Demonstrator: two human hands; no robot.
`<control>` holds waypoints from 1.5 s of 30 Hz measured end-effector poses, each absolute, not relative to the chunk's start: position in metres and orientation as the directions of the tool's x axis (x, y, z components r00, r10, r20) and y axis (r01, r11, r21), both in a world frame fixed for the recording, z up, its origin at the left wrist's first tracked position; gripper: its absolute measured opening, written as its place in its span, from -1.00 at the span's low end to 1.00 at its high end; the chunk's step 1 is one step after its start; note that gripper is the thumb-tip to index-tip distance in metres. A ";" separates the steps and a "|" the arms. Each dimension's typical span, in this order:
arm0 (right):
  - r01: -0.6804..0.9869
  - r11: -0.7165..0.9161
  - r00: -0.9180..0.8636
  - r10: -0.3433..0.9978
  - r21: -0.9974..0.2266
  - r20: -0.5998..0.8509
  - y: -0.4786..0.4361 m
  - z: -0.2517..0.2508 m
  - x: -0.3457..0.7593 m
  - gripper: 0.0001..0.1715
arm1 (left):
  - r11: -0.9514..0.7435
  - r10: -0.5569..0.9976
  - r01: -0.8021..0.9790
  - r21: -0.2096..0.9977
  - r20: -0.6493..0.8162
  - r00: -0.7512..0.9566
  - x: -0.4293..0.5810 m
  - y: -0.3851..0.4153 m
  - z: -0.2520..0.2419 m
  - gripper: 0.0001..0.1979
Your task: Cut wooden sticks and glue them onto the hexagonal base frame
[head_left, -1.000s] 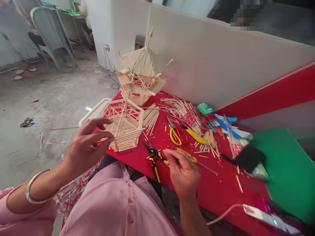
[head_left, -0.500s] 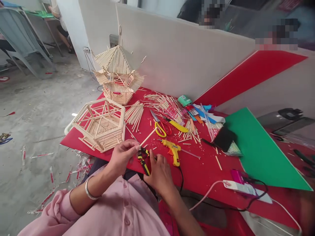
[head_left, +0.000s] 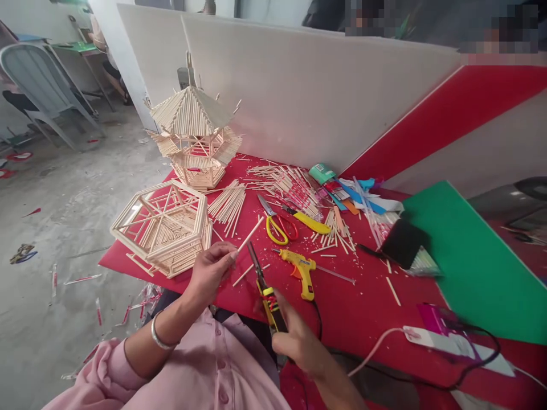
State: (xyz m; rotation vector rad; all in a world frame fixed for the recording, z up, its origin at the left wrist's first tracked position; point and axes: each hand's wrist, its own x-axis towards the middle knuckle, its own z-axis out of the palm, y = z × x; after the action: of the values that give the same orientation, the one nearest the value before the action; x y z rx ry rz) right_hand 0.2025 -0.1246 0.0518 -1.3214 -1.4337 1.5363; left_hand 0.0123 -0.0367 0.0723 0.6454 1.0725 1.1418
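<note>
My left hand (head_left: 212, 269) pinches a thin round wooden stick (head_left: 251, 232) between thumb and fingers, its free end pointing up and right. In my right hand (head_left: 294, 330) is a hand cutter (head_left: 270, 302) with black-and-yellow handles and a long metal blade pointing up, close to the stick's right side. Just left of my left hand stands a six-sided open frame (head_left: 160, 228) built of such sticks. A yellow glue gun (head_left: 301, 270) lies right of the cutter. Beyond it are scissors (head_left: 277, 222) with red and yellow handles and a yellow-handled knife (head_left: 310, 219).
A tiered stick pagoda (head_left: 192, 134) stands at the back left by a white partition (head_left: 290, 97). Loose sticks (head_left: 231, 206) and offcuts lie over the red tabletop (head_left: 342, 310). At right are a phone (head_left: 404, 244), a green board (head_left: 461, 267) and a power strip (head_left: 431, 340).
My right hand has moved down and right with the cutter, whose blade now points up and shows apart from the stick. My left hand still holds the stick. The camera view has shifted slightly.
</note>
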 end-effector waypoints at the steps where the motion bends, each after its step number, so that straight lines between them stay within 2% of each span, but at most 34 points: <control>1: 0.254 -0.139 -0.247 0.948 -0.957 -0.203 -0.122 0.054 0.202 -0.01 | 0.320 0.942 -0.390 0.864 -0.335 0.030 0.013 -0.036 0.073 -0.67; 4: 0.437 -0.043 -0.193 0.971 -0.899 -0.140 -0.115 0.055 0.203 0.03 | 0.291 0.951 -0.354 0.889 -0.308 0.011 0.016 -0.034 0.072 -0.67; 7: 0.561 -0.003 -0.217 0.964 -0.828 -0.150 -0.108 0.053 0.207 0.01 | 0.272 0.960 -0.326 0.905 -0.278 0.028 0.017 -0.035 0.069 -0.70; 14: 0.686 0.080 -0.265 0.953 -0.723 -0.146 -0.098 0.048 0.211 0.02 | 0.124 0.992 -0.155 0.980 -0.125 0.006 0.014 -0.032 0.063 -0.76; 20: 0.661 0.052 -0.251 0.956 -0.748 -0.156 -0.096 0.049 0.211 0.03 | 0.046 0.995 0.013 0.999 -0.047 0.086 0.013 -0.036 0.068 -0.76; 24: 0.618 0.024 -0.256 0.951 -0.786 -0.172 -0.098 0.051 0.213 0.03 | 0.024 0.993 0.081 0.996 -0.034 0.114 0.011 -0.040 0.071 -0.67; 26: 0.591 0.037 -0.292 0.941 -0.806 -0.171 -0.097 0.051 0.215 0.05 | 0.082 0.981 0.043 0.996 -0.089 0.170 0.009 -0.039 0.070 -0.61; 31: 0.595 0.089 -0.344 0.926 -0.799 -0.153 -0.093 0.049 0.222 0.12 | 0.354 0.881 -0.109 0.929 -0.292 0.372 0.001 -0.035 0.066 -0.53; 36: 0.617 0.075 -0.308 0.939 -0.783 -0.153 -0.094 0.045 0.218 0.08 | 0.411 0.865 -0.134 0.902 -0.339 0.369 0.003 -0.037 0.063 -0.51; 40: 0.573 0.016 -0.307 0.931 -0.820 -0.196 -0.095 0.043 0.216 0.08 | 0.332 0.902 -0.089 0.939 -0.289 0.322 0.005 -0.037 0.062 -0.51; 43: 0.464 -0.056 -0.308 0.925 -0.884 -0.221 -0.097 0.047 0.219 0.07 | 0.171 0.953 0.014 0.985 -0.169 0.250 0.004 -0.036 0.061 -0.55; 45: 0.385 -0.133 -0.281 0.926 -0.913 -0.253 -0.100 0.051 0.221 -0.01 | 0.056 0.972 0.111 0.992 -0.080 0.221 0.003 -0.036 0.061 -0.61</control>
State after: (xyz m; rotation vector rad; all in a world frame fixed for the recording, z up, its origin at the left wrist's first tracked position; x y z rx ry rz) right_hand 0.2212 -0.0998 0.0513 -1.4670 -1.6422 1.4177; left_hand 0.0029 -0.0356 0.0607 1.3326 1.1452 0.9396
